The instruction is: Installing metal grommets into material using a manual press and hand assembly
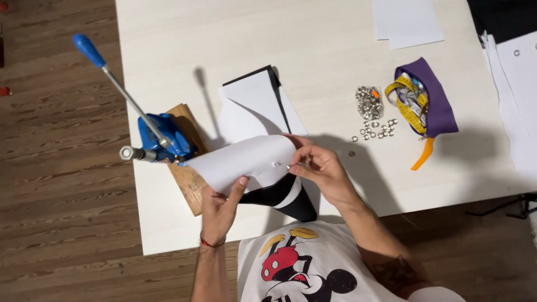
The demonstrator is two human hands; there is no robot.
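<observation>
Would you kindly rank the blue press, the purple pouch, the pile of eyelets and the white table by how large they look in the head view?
1. White table
2. Blue press, counting its long handle
3. Purple pouch
4. Pile of eyelets

I see a white table (pixel 184 45) over a wood floor (pixel 56 168). On it sit a blue press (pixel 162 137) on a wood board (pixel 187 179), white sheets (pixel 405 22), shiny little rings (pixel 372 114) and a purple pouch (pixel 433 98).
</observation>
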